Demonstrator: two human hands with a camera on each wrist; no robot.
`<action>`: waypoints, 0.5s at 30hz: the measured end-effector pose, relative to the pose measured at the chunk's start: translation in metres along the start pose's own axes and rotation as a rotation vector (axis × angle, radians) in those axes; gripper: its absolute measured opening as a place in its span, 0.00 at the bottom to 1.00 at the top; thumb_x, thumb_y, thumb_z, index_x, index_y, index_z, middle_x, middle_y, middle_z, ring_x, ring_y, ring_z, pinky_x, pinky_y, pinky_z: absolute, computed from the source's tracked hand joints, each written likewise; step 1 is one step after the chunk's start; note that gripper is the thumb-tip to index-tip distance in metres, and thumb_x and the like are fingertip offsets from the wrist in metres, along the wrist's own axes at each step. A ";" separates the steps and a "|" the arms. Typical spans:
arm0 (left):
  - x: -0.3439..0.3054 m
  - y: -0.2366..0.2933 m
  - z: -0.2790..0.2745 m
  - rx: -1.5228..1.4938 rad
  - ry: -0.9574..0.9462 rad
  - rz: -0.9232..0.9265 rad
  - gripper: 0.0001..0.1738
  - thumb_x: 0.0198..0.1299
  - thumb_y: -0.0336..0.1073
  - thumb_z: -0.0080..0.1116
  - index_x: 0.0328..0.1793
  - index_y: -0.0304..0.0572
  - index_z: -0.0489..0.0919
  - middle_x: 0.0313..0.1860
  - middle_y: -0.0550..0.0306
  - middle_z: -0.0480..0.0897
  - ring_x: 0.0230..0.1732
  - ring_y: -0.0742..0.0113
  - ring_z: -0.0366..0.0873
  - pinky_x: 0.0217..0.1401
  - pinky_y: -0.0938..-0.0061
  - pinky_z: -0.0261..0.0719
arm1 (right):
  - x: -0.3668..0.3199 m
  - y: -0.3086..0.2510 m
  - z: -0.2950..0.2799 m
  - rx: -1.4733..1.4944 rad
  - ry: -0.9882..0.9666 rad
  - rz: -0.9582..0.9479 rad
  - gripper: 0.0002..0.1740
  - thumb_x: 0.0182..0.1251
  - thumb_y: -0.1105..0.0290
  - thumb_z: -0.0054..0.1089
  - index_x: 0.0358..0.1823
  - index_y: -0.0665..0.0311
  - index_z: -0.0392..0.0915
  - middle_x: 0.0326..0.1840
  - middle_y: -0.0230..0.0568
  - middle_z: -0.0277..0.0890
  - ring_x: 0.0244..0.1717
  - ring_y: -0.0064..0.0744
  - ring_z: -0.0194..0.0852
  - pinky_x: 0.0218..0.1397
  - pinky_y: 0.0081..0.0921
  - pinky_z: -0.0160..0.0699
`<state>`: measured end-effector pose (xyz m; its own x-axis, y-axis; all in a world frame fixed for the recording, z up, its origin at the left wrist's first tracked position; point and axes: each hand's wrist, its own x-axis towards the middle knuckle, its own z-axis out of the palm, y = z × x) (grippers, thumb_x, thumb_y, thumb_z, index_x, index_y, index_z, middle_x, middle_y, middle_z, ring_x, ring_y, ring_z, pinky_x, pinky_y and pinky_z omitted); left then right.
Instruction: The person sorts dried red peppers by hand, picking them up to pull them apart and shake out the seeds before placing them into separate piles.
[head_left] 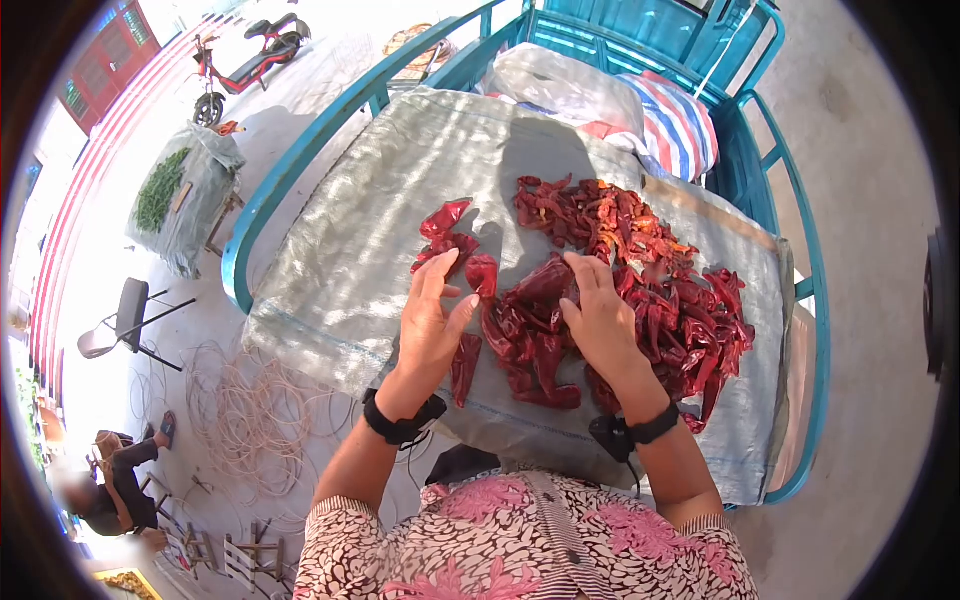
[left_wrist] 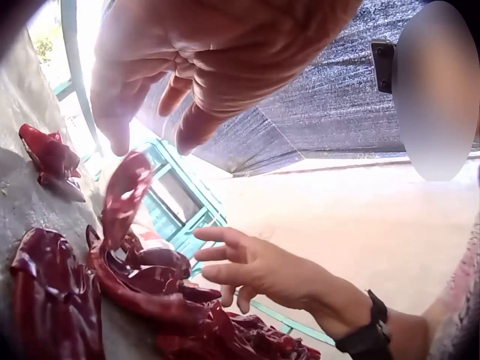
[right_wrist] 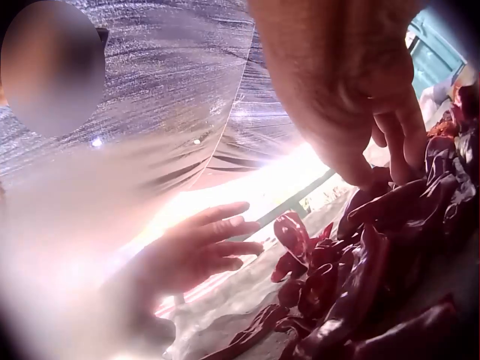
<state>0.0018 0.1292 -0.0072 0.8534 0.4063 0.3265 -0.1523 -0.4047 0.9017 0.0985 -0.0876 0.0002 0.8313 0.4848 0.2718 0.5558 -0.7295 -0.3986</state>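
Observation:
My left hand [head_left: 428, 325] hovers over the left side of a small heap of glossy dried red peppers [head_left: 530, 335], fingers extended and apart. One red pepper [left_wrist: 127, 196] stands upright near its fingertips in the left wrist view, with no finger around it. On the heap's right side is my right hand [head_left: 605, 325], its loosely bent fingers pointing down close to the peppers; in the left wrist view those fingers are spread. A few separate peppers [head_left: 446, 222] lie beyond my left hand, and a single long pepper [head_left: 465, 368] lies near its wrist.
A larger pile of red peppers [head_left: 690, 335] lies to the right, with shrivelled orange-red peppers [head_left: 625, 225] behind. All rest on a grey woven sheet [head_left: 340, 230] over a blue-railed cart [head_left: 300, 150]. Sacks [head_left: 670, 120] sit at the back. A person [head_left: 125, 490] sits at lower left.

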 end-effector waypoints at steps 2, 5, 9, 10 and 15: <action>-0.003 0.003 -0.002 0.049 0.000 0.046 0.19 0.67 0.27 0.64 0.65 0.42 0.81 0.59 0.52 0.82 0.43 0.70 0.82 0.42 0.76 0.78 | 0.012 0.012 0.013 -0.020 -0.013 -0.024 0.34 0.68 0.68 0.63 0.76 0.53 0.64 0.65 0.41 0.74 0.48 0.50 0.86 0.47 0.44 0.87; -0.022 0.000 -0.011 0.107 -0.218 -0.088 0.15 0.67 0.27 0.63 0.60 0.41 0.82 0.52 0.55 0.85 0.42 0.68 0.83 0.42 0.73 0.80 | 0.023 0.010 0.018 -0.081 -0.148 0.009 0.30 0.67 0.69 0.64 0.71 0.49 0.70 0.63 0.41 0.76 0.50 0.50 0.85 0.49 0.43 0.87; -0.047 0.003 -0.012 0.268 -0.266 -0.046 0.15 0.66 0.27 0.63 0.59 0.41 0.83 0.46 0.55 0.86 0.41 0.63 0.85 0.44 0.69 0.81 | 0.023 0.012 0.015 -0.020 -0.188 0.045 0.23 0.67 0.69 0.64 0.64 0.48 0.76 0.59 0.39 0.79 0.52 0.46 0.85 0.51 0.40 0.85; -0.051 0.006 -0.014 0.319 -0.279 -0.065 0.17 0.65 0.27 0.64 0.60 0.41 0.82 0.46 0.54 0.86 0.42 0.63 0.85 0.44 0.69 0.81 | 0.021 0.010 0.012 0.016 -0.170 0.057 0.22 0.67 0.69 0.64 0.62 0.48 0.77 0.58 0.39 0.80 0.52 0.46 0.85 0.52 0.40 0.84; -0.046 0.031 -0.002 0.178 -0.075 0.003 0.24 0.62 0.28 0.68 0.65 0.40 0.79 0.50 0.49 0.85 0.45 0.55 0.86 0.47 0.66 0.82 | 0.002 -0.022 -0.027 0.228 -0.142 0.116 0.21 0.64 0.70 0.67 0.59 0.50 0.79 0.54 0.38 0.81 0.52 0.44 0.84 0.54 0.38 0.83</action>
<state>-0.0438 0.0997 0.0062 0.8888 0.3451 0.3015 -0.0705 -0.5470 0.8341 0.0878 -0.0839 0.0329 0.8729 0.4789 0.0936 0.4302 -0.6649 -0.6106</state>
